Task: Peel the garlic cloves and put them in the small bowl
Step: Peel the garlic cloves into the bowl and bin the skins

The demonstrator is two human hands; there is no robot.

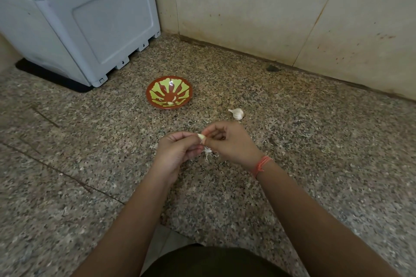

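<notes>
Speckled granite counter (292,141) with work under way. Left hand (177,153) and right hand (229,141) meet over it, fingertips of both pinching a single garlic clove (202,138) between them; papery skin (208,154) hangs below, so peeling of this clove appears partly done. Small bowl (155,99), red-brown with green pattern, stands well beyond the hands and holds what look like two or three peeled cloves. An intact garlic bulb (237,113) lies near the bowl, unpeeled; most of the task remains.
</notes>
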